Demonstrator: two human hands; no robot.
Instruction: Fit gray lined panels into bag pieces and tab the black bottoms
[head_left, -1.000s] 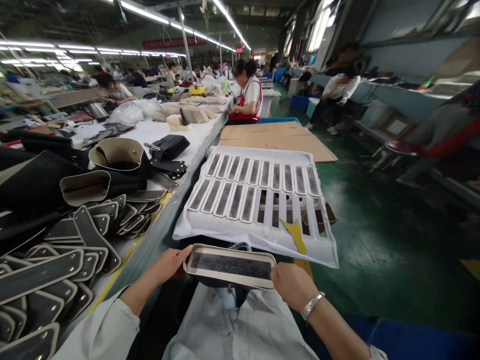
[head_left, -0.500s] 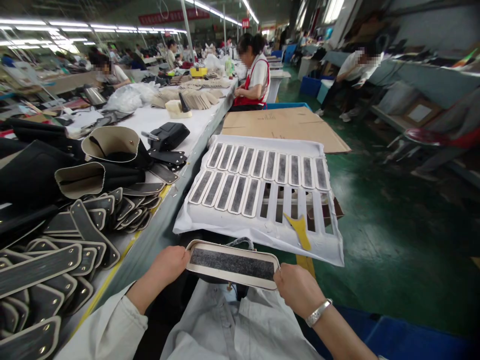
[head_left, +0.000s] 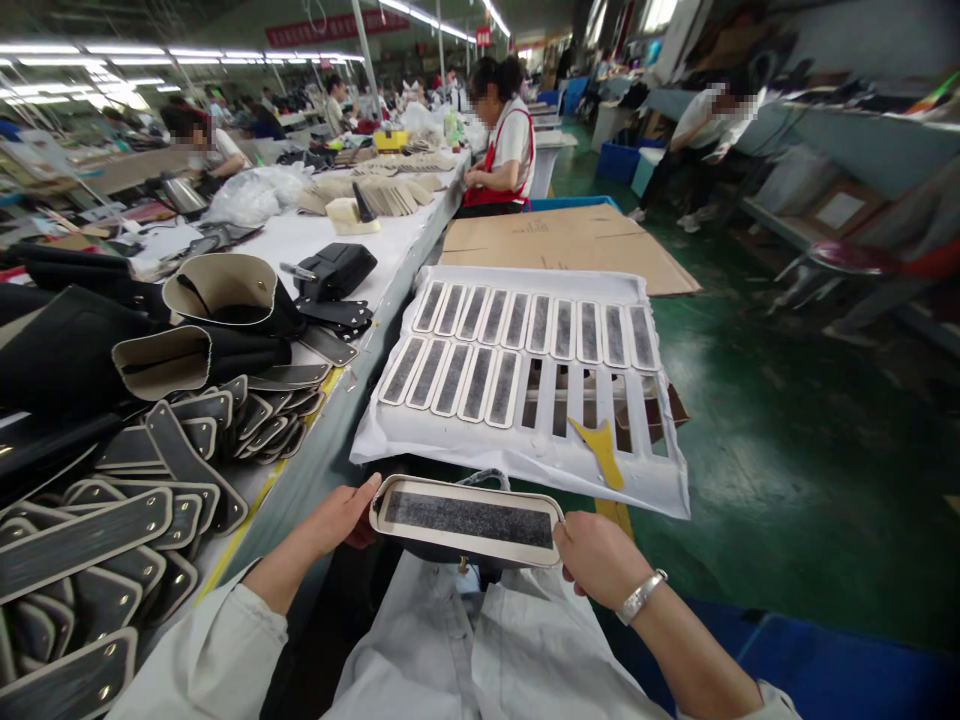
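Observation:
A long cream-edged panel with a dark grey felt middle [head_left: 466,520] lies level over my lap, one end in each hand. My left hand [head_left: 341,515] grips its left end, fingers curled round the rim. My right hand [head_left: 596,558], a silver bracelet at the wrist, grips its right end. Just beyond it lies a white slotted board [head_left: 517,455] with two rows of like panels [head_left: 480,345] set in its slots. Several slots at the front right are unfilled. A yellow scraper-like tool [head_left: 596,450] rests on the board near them.
To my left a long worktable [head_left: 330,250] carries stacks of black cream-edged straps [head_left: 112,500], rolled bag shells [head_left: 217,290] and a black pouch [head_left: 334,270]. Brown cardboard [head_left: 562,245] lies behind the board. People sit working further along. A green floor lies to the right.
The panel has stayed in both hands and has shifted slightly up and toward the board. The view has tipped down a little.

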